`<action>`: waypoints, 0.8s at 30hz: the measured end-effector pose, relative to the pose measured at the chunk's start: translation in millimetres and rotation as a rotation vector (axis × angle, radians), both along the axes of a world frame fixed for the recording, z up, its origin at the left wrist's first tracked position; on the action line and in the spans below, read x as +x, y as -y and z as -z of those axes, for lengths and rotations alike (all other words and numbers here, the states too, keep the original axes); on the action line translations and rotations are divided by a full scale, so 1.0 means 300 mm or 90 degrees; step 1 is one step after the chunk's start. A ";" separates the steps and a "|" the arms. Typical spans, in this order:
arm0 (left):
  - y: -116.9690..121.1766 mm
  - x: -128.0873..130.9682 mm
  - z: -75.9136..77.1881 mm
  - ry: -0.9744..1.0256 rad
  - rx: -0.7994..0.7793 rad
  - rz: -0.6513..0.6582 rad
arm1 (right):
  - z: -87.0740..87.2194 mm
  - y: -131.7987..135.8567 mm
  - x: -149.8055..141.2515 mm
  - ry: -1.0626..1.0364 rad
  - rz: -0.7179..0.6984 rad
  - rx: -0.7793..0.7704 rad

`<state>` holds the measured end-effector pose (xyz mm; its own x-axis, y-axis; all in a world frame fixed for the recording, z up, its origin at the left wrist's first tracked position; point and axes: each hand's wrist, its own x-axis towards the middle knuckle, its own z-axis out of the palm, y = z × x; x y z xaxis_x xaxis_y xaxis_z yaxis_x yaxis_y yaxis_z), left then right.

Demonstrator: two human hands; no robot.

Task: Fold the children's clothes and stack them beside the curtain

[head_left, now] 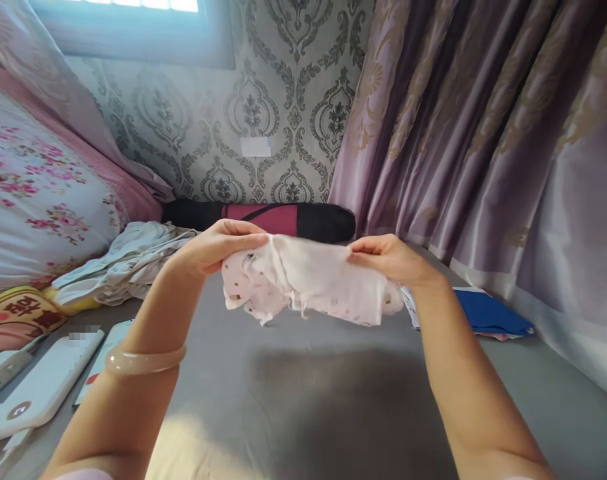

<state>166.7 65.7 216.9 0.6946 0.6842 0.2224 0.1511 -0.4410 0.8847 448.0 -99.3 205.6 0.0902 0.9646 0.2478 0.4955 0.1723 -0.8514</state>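
Observation:
Stretched between my two hands is a small white garment [323, 273] with a scattered little print and thin ties hanging at its lower edge. It is held up off the grey sheet [303, 387], which shows its shadow. My left hand [218, 247] pinches the upper edge near the left side, with printed cloth bunched below the fingers. At the upper right edge my right hand [388, 257] pinches the cloth between thumb and fingers. Which kind of garment it is, I cannot tell.
Folded blue cloth [493, 312] lies at right by the curtain [433, 133]. Rumpled pale clothes [118, 263] lie at left, before a floral pillow [43, 187]. Nearer are a white power bank [48, 380] and a power strip [3, 370]. A black-and-red bag [268, 217] lies along the wall.

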 end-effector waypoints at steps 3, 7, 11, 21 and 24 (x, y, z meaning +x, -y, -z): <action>0.006 0.012 -0.007 0.010 0.005 -0.042 | 0.005 -0.008 0.007 -0.007 0.040 0.028; -0.004 0.024 0.005 0.013 -0.038 0.008 | 0.018 -0.019 0.022 -0.018 0.009 0.006; -0.041 0.054 0.048 0.033 0.041 -0.076 | 0.046 -0.054 0.033 0.028 0.083 0.064; -0.051 0.084 0.036 0.063 0.147 -0.163 | 0.062 -0.110 0.053 0.109 0.162 0.166; -0.057 0.073 0.016 0.104 0.019 -0.092 | 0.049 -0.121 0.065 -0.040 0.046 0.076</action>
